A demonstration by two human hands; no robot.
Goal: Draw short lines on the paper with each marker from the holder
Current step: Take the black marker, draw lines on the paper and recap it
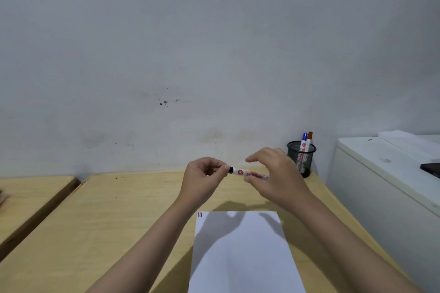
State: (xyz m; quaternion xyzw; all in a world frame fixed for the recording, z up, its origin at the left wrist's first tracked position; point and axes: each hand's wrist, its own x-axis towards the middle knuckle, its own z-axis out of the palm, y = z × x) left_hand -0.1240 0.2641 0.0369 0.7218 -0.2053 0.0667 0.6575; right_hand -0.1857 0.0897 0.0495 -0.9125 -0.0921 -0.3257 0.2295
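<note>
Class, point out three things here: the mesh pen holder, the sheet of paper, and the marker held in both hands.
mesh pen holder [302,159], head view, front wall.
sheet of paper [242,257], head view, bare middle.
marker [242,172], head view, white barrel.

The surface is pale, matt wood with visible grain. The paper looks smooth and matt. The holder is black wire mesh; the marker looks like glossy plastic.

Plain office corner: wooden desk, mesh pen holder, bare wall
</note>
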